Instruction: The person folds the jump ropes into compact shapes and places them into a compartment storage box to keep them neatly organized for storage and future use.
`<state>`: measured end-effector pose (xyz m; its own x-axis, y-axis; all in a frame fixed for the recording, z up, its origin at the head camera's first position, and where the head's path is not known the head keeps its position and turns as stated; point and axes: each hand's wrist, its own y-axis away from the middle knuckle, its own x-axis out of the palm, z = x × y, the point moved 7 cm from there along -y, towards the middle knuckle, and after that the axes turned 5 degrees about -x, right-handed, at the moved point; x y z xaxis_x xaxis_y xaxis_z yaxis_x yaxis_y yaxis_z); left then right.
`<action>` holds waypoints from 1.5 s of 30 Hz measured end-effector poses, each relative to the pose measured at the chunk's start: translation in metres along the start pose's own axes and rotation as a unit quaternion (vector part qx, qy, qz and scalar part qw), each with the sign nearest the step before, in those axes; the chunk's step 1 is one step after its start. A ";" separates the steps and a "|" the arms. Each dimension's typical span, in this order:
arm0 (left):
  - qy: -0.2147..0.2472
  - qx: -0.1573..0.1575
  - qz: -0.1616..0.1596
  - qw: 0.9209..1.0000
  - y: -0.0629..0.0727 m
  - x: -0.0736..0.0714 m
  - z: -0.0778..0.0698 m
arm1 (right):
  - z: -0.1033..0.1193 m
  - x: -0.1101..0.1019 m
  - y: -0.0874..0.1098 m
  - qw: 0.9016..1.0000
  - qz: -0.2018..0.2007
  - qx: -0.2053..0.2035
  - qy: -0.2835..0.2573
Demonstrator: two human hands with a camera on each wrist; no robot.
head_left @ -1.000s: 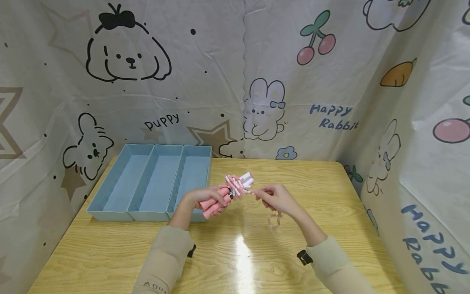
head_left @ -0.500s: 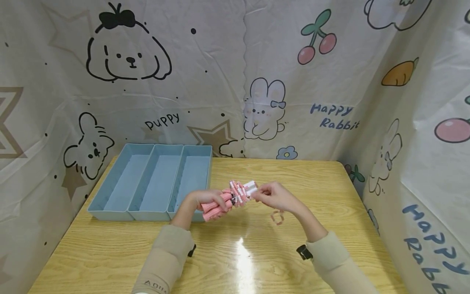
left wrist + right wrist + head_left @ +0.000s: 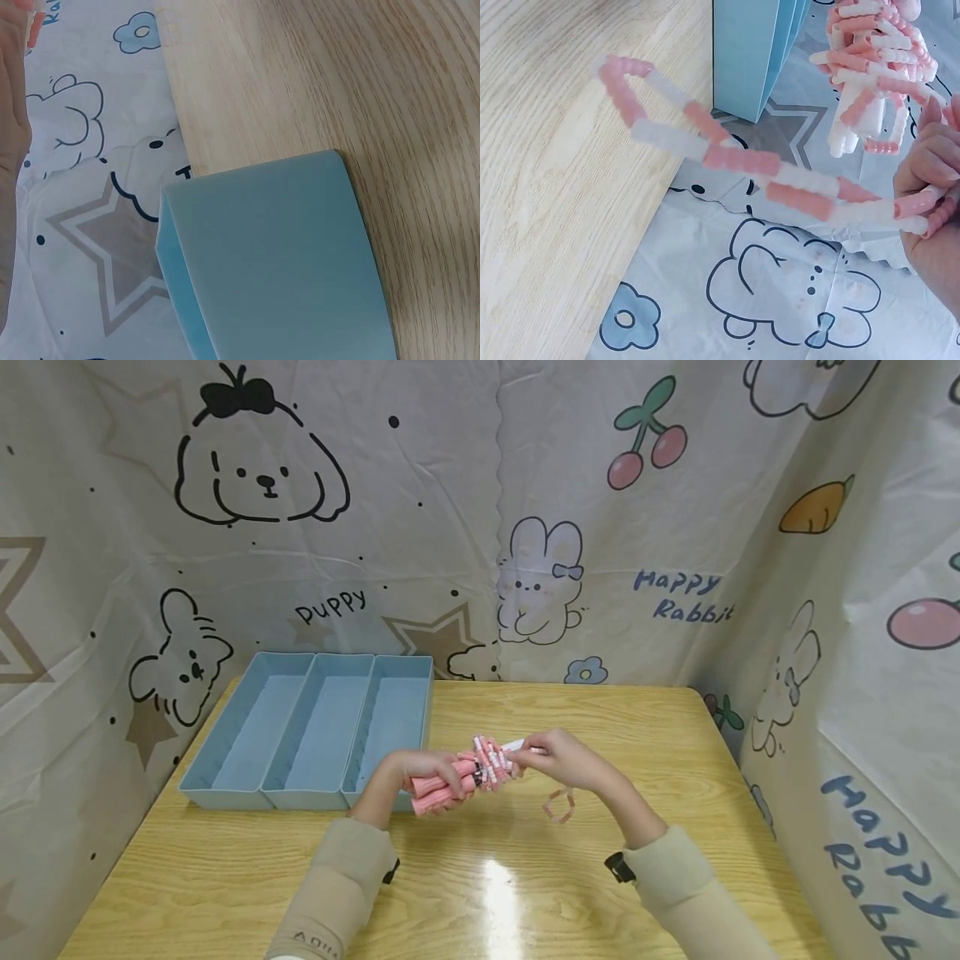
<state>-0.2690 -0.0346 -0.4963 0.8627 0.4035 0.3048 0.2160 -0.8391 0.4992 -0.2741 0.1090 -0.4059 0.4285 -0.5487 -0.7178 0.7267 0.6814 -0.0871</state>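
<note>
Pink handles (image 3: 435, 800) sit gripped in the left hand (image 3: 429, 766) above the bench (image 3: 592, 902), their long axis slanting away from it, gently up toward the right hand (image 3: 557, 756). Beaded cord (image 3: 491, 762) winds round the bundle's middle, just left of the right hand, which is nearer the white ends (image 3: 514, 745) and pinches the cord, a loose loop (image 3: 742, 161) hanging beneath.
</note>
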 end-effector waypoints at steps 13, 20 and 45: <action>0.000 -0.031 0.058 0.998 -0.007 0.016 0.003 | 0.000 -0.013 -0.005 0.995 -0.096 -0.017 -0.008; 0.011 -0.041 0.087 0.995 -0.009 0.025 0.004 | -0.004 -0.009 -0.009 0.997 -0.048 -0.036 -0.039; 0.018 -0.028 0.186 0.982 -0.004 0.044 0.002 | -0.027 0.021 -0.012 0.947 0.050 -0.063 -0.310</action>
<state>-0.2310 -0.0143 -0.4870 0.8601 0.0859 0.5028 -0.1383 -0.9096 0.3918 -0.2878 0.1026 -0.4382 0.7535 -0.6307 -0.1857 0.6128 0.7760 -0.1494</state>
